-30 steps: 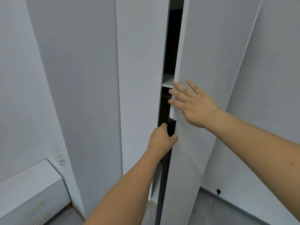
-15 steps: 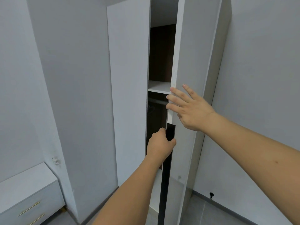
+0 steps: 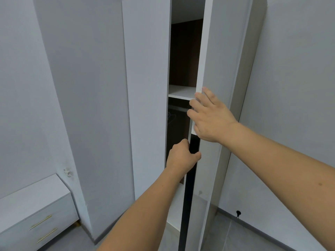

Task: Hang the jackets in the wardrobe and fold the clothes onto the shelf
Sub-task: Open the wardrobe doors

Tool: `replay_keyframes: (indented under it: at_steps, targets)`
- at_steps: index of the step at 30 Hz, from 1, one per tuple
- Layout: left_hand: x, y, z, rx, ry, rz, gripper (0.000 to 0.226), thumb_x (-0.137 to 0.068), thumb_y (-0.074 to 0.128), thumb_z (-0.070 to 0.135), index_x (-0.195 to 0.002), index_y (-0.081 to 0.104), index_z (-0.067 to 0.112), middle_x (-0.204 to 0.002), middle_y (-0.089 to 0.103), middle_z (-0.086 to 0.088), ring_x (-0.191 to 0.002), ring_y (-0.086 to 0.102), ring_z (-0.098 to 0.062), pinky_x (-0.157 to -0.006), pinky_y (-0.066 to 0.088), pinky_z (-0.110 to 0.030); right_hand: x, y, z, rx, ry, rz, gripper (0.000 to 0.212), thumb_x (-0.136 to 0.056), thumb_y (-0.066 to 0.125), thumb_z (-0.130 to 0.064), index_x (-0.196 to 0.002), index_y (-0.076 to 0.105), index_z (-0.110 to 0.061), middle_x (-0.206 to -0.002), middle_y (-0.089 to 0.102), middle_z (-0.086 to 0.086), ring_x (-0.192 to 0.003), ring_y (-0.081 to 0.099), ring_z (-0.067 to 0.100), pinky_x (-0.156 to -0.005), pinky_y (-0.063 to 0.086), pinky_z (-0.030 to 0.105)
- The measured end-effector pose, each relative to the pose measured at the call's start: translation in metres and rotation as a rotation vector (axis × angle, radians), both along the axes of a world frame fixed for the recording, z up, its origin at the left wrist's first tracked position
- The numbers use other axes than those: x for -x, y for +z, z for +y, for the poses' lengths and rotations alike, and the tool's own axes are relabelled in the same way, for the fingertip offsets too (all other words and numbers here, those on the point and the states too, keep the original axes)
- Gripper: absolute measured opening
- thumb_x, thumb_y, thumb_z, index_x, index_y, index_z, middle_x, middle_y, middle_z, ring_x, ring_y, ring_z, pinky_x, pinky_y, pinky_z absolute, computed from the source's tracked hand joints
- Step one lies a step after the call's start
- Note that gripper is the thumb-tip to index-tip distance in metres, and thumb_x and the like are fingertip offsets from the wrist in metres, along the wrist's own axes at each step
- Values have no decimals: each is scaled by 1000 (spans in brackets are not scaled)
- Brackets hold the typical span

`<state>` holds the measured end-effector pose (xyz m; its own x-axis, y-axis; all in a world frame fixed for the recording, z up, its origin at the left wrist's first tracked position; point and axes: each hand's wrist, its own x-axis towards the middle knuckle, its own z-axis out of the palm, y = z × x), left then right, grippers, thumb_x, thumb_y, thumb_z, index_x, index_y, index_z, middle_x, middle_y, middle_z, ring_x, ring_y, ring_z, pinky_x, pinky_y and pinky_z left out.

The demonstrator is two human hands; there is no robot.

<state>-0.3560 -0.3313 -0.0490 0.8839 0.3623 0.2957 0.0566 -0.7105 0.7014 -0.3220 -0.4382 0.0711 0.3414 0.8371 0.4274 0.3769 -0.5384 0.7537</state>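
A tall white wardrobe stands in front of me with its right door [image 3: 215, 51] partly swung out. My left hand [image 3: 182, 157] grips the black handle strip [image 3: 188, 200] along that door's edge. My right hand [image 3: 210, 117] rests flat on the door's front, fingers straight, just above the strip. The left door [image 3: 146, 87] stays shut. Through the gap I see a white shelf [image 3: 181, 91], a dark interior, a hanging rail [image 3: 178, 108] and wire hangers [image 3: 171, 117] below it. No jackets or clothes are in view.
A white drawer unit [image 3: 34, 211] with gold handles stands at the lower left against the wall. A small wall hook [image 3: 67, 172] sits above it. A black door stop [image 3: 238, 213] stands on the grey floor at the right, near the skirting.
The right wardrobe door has swung further out, widening the gap and showing more of the shelf and interior. Both hands kept their places on the door.
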Motion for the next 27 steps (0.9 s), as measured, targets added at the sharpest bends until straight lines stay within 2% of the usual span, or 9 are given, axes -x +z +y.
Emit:
replay_keyframes:
  at_steps: [3, 6, 9, 12, 15, 18, 20, 24, 27]
  targets:
    - [1, 2, 26, 57, -149, 57, 23, -89, 68, 36, -91, 57, 17, -82, 62, 0, -73, 59, -12, -68, 55, -30, 3, 12, 28, -86, 76, -35, 34, -93, 40, -33, -99, 66, -13, -101, 60, 7, -101, 51, 28, -110, 29, 46]
    - [3, 4, 64, 5, -160, 61, 22, -99, 54, 37, -99, 63, 17, -93, 68, -1, -84, 64, -12, -83, 56, -32, -7, 26, 67, -183, 87, 141, 28, -95, 38, -28, -105, 59, -13, -99, 56, 6, -86, 44, 21, -87, 38, 38]
    - [0, 9, 111, -157, -110, 83, 30, -105, 42, 32, -125, 59, 18, -119, 65, -3, -101, 61, -14, -84, 48, -25, -24, 35, 108, -415, 95, 331, 29, -95, 41, -22, -119, 54, -12, -112, 57, 8, -97, 52, 24, -85, 42, 37]
    - [-9, 24, 171, -339, -124, 155, 43, -106, 37, 28, -147, 42, 17, -150, 46, -3, -133, 48, -23, -107, 41, -33, -43, 38, 148, -716, 111, 713, 38, -98, 42, -15, -135, 46, -11, -133, 49, 10, -117, 50, 27, -94, 44, 37]
    - [-18, 43, 235, -565, -139, 191, 48, -106, 34, 26, -153, 30, 16, -160, 29, 0, -142, 36, -23, -114, 34, -38, -64, 37, 186, -990, 163, 1029, 45, -100, 41, -9, -144, 38, -12, -147, 37, 7, -124, 45, 23, -88, 40, 26]
    - [-27, 58, 284, -759, -162, 194, 49, -105, 34, 24, -152, 30, 12, -158, 29, -2, -141, 33, -24, -113, 31, -36, -85, 33, 220, -1231, 173, 1145, 42, -100, 40, -8, -143, 38, -10, -140, 41, 3, -106, 43, 13, -74, 41, 17]
    - [-38, 63, 306, -910, -200, 184, 48, -104, 35, 22, -150, 31, 10, -156, 31, -5, -140, 31, -24, -115, 23, -34, -97, 30, 239, -1370, 154, 1203, 44, -101, 40, -10, -145, 36, -11, -139, 44, 4, -103, 39, 11, -81, 38, 19]
    - [-74, 65, 331, -1069, -281, 143, 52, -102, 37, 21, -152, 28, 8, -160, 25, -8, -147, 21, -24, -122, 12, -37, -123, 24, 268, -1492, 81, 1280, 45, -102, 40, -10, -147, 34, -10, -145, 43, 8, -116, 45, 18, -94, 36, 29]
    - [-106, 63, 339, -1131, -326, 152, 55, -102, 38, 19, -154, 24, 8, -163, 18, -9, -150, 12, -25, -123, 8, -38, -148, 26, 279, -1518, 68, 1275, 52, -102, 42, -12, -152, 28, -12, -154, 34, 6, -136, 37, 24, -102, 33, 33]
